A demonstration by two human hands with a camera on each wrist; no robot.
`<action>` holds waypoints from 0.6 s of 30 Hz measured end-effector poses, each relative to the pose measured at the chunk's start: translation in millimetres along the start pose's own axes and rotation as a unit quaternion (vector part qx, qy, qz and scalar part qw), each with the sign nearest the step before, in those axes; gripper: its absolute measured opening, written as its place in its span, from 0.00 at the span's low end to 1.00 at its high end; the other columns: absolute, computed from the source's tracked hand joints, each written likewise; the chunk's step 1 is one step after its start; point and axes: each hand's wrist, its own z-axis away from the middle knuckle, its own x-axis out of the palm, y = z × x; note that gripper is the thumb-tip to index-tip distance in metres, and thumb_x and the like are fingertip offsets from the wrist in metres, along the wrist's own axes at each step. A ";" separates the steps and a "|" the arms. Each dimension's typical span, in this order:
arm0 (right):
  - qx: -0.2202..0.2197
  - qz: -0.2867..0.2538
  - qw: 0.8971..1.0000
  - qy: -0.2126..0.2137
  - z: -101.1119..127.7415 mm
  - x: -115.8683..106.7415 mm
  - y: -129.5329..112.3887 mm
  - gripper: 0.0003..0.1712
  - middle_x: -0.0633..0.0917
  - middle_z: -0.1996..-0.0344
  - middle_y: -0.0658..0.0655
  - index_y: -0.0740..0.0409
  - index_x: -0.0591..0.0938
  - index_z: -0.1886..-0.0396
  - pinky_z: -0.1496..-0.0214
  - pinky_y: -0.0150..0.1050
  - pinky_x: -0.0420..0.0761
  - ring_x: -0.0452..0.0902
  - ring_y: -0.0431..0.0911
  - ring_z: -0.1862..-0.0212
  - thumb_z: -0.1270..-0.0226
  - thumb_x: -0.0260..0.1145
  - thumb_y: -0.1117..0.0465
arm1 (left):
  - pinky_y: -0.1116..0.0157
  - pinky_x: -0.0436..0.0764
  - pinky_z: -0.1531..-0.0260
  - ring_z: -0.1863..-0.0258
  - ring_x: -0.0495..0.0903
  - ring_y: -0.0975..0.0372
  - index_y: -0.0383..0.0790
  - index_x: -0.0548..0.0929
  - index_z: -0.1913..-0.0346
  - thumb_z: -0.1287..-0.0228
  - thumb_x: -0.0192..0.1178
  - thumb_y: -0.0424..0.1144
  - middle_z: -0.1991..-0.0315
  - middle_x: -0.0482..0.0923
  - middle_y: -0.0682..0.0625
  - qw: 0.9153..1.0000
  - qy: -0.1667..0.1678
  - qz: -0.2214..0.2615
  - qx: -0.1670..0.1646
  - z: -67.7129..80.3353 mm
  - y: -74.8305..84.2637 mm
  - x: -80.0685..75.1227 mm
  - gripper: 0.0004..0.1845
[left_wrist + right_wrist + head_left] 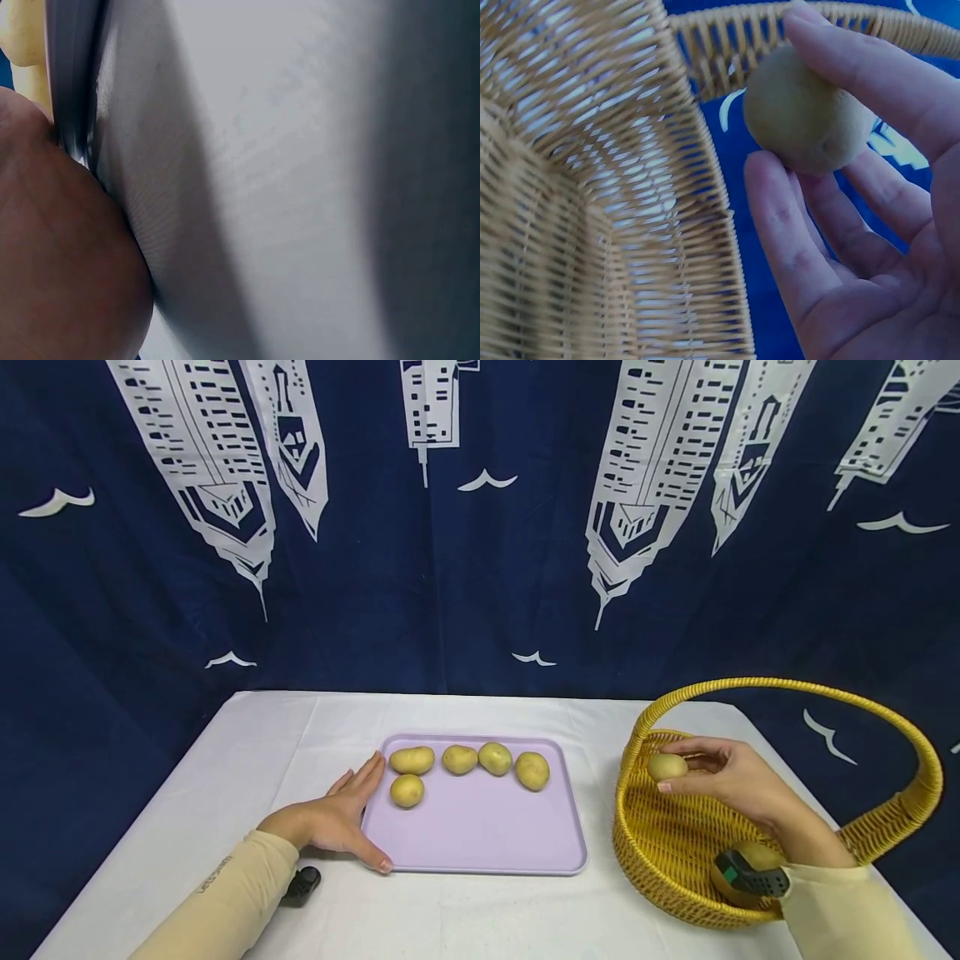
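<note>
Over the basket (885, 835), right hand (738, 781) pinching potato (667, 767), sleeve print unreadable

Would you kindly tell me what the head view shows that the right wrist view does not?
Only the head view shows the lilac tray with five potatoes, the left hand resting at its edge, and the white tablecloth. Only the right wrist view shows the fingers close up. Both show the right hand pinching a potato over the yellow wicker basket.

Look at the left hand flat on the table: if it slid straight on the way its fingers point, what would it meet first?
Probably the nearest potato. The left hand already rests against the purple tray at its left edge, fingers pointing up along it; depth is uncertain.
</note>
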 end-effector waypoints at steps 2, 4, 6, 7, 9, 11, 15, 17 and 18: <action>-0.009 0.001 1.000 -0.004 1.7 1.7 -4.3 0.30 0.83 0.55 0.46 0.60 0.78 0.45 0.57 0.31 0.82 0.81 0.37 0.57 0.47 0.74 0.56 | 0.45 0.35 0.27 0.24 0.30 0.47 0.38 0.34 0.25 0.79 0.74 0.70 0.23 0.25 0.46 1.000 0.000 -0.001 0.000 0.1 -0.4 0.3 0.82; -0.018 0.002 1.000 -0.004 3.2 3.0 -7.6 0.29 0.83 0.54 0.45 0.60 0.79 0.46 0.57 0.30 0.83 0.81 0.37 0.57 0.48 0.74 0.57 | 0.45 0.35 0.27 0.24 0.30 0.47 0.38 0.34 0.25 0.79 0.73 0.71 0.23 0.25 0.46 1.000 0.000 -0.003 0.000 -0.3 -0.4 0.5 0.82; -0.029 0.005 1.000 -0.001 4.5 4.7 -10.3 0.28 0.83 0.54 0.43 0.60 0.79 0.46 0.57 0.29 0.82 0.81 0.37 0.57 0.48 0.75 0.57 | 0.44 0.36 0.27 0.24 0.30 0.46 0.39 0.34 0.25 0.79 0.73 0.71 0.23 0.25 0.46 1.000 0.001 -0.005 -0.001 -1.0 -0.4 0.7 0.82; -0.033 0.005 0.999 0.001 4.8 5.7 -11.4 0.28 0.83 0.54 0.42 0.59 0.79 0.47 0.57 0.29 0.82 0.81 0.37 0.57 0.49 0.75 0.57 | 0.44 0.36 0.27 0.24 0.30 0.46 0.39 0.34 0.25 0.79 0.73 0.71 0.23 0.25 0.46 1.000 0.001 -0.005 -0.001 -1.2 -0.4 0.7 0.82; -0.041 -0.002 0.999 0.000 5.1 8.2 -13.6 0.28 0.83 0.54 0.41 0.60 0.79 0.47 0.57 0.29 0.82 0.82 0.37 0.56 0.49 0.75 0.58 | 0.44 0.36 0.27 0.24 0.30 0.46 0.39 0.34 0.25 0.80 0.73 0.71 0.23 0.25 0.46 1.000 0.001 -0.007 -0.002 -1.4 -0.4 0.7 0.82; -0.046 -0.013 0.999 -0.004 4.9 11.1 -15.9 0.28 0.83 0.53 0.43 0.61 0.79 0.47 0.56 0.29 0.83 0.82 0.37 0.56 0.49 0.75 0.59 | 0.45 0.36 0.26 0.24 0.30 0.47 0.38 0.34 0.25 0.80 0.73 0.71 0.23 0.25 0.46 1.000 0.001 -0.007 -0.003 -1.5 -0.4 0.8 0.82; -0.041 -0.024 0.999 -0.012 3.9 16.8 -20.8 0.28 0.82 0.51 0.47 0.59 0.79 0.47 0.56 0.31 0.83 0.81 0.38 0.55 0.49 0.75 0.58 | 0.45 0.36 0.26 0.24 0.30 0.48 0.38 0.34 0.25 0.80 0.74 0.71 0.23 0.25 0.46 1.000 0.001 -0.006 -0.002 -1.3 -0.4 1.0 0.82; -0.038 -0.023 0.999 -0.012 4.0 18.7 -23.6 0.28 0.82 0.51 0.48 0.58 0.79 0.47 0.56 0.32 0.83 0.81 0.38 0.54 0.49 0.75 0.58 | 0.45 0.36 0.26 0.24 0.30 0.48 0.38 0.34 0.25 0.80 0.73 0.71 0.23 0.25 0.46 1.000 0.001 -0.007 -0.001 -1.1 -0.4 1.1 0.82; -0.037 -0.022 0.999 -0.012 4.3 19.4 -24.9 0.28 0.82 0.52 0.48 0.58 0.79 0.47 0.56 0.32 0.83 0.81 0.38 0.55 0.49 0.75 0.57 | 0.45 0.36 0.26 0.24 0.30 0.48 0.38 0.34 0.25 0.79 0.73 0.71 0.23 0.25 0.46 1.000 0.001 -0.007 -0.001 -1.0 -0.3 0.9 0.82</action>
